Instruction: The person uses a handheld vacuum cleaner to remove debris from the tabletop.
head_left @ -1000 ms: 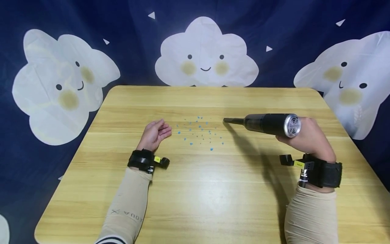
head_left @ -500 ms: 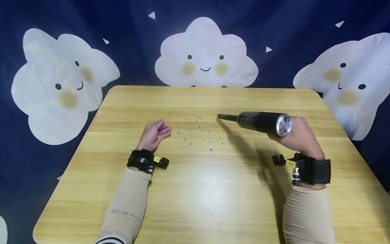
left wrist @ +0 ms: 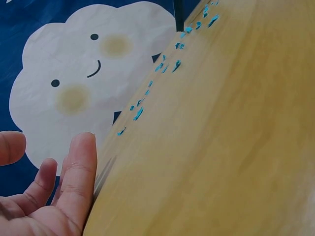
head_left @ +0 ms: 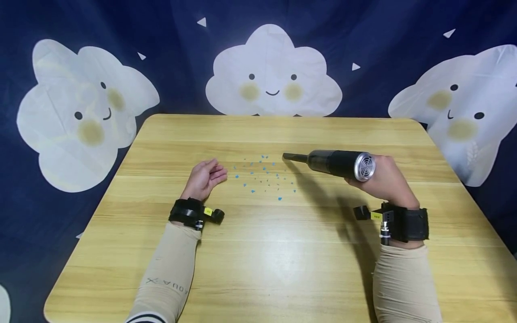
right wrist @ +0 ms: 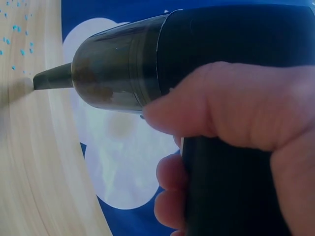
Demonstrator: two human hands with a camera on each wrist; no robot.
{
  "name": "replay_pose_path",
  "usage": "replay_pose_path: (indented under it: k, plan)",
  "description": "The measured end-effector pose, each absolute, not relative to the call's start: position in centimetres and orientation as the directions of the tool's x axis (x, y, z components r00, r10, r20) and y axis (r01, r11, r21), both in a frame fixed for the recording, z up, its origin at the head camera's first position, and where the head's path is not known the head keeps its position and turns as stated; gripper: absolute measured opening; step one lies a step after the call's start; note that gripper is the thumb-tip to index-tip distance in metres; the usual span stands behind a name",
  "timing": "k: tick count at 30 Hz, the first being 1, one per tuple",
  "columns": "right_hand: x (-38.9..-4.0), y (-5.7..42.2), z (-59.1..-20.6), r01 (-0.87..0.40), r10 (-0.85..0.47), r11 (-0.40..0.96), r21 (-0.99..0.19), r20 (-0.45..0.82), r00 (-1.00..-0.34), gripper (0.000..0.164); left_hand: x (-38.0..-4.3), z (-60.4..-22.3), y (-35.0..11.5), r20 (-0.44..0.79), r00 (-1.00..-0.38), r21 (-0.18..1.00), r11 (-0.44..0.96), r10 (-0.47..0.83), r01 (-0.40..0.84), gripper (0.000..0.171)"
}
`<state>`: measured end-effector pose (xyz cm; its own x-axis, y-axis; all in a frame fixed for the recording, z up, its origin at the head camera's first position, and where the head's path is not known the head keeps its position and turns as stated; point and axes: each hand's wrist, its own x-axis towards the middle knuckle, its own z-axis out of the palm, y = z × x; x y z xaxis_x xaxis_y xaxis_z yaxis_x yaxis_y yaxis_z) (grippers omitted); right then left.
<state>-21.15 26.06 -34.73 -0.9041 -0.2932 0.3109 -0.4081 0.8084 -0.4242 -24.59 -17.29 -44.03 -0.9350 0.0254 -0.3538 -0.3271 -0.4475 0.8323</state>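
Note:
A black handheld vacuum cleaner (head_left: 343, 163) with a clear dust cup and a silver vented end is gripped by my right hand (head_left: 379, 179). In the right wrist view the thumb and fingers wrap round the vacuum's handle (right wrist: 231, 182). Its narrow nozzle (head_left: 295, 157) points left, at the upper right of many small blue scraps (head_left: 264, 168) scattered mid-table. To the left of the scraps my left hand (head_left: 205, 179) rests near the table, palm turned inward, fingers loosely bent, holding nothing. The left wrist view shows the left hand's fingers (left wrist: 81, 172) and the scraps (left wrist: 177, 65) beyond.
The wooden table (head_left: 258, 269) has rounded corners. Behind it hangs a dark blue curtain (head_left: 177, 54) printed with white smiling clouds (head_left: 274, 58). Camera straps circle both wrists. A shadow of the vacuum and right arm falls on the tabletop.
My right hand has moved left with the vacuum cleaner, bringing the nozzle from beside the scraps to their upper right edge. My left hand and the blue scraps stay in place.

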Motion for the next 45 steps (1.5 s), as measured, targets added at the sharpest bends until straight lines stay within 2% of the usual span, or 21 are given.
replay_pose_path:
  k: [13,24,45]
  plan:
    - [-21.07,26.01,-34.56,-0.416,-0.317,0.803,-0.427,0.287,-0.904,0.033,-24.52,-43.96,-17.22,-0.354,-0.935,0.841,-0.429,0.027,-0.33,0.041]
    - [-21.13,26.11,-34.68,-0.416,-0.319,0.797,-0.438,0.28,-0.905,0.036,-24.51,-43.94,-17.24,-0.351,-0.936,0.844,-0.423,0.024,-0.328,0.041]
    - [-21.19,26.19,-34.78,-0.411,-0.301,0.801,-0.435,0.3,-0.905,0.031,-24.38,-43.82,-17.26,-0.35,-0.937,0.842,-0.429,0.026,-0.326,0.038]
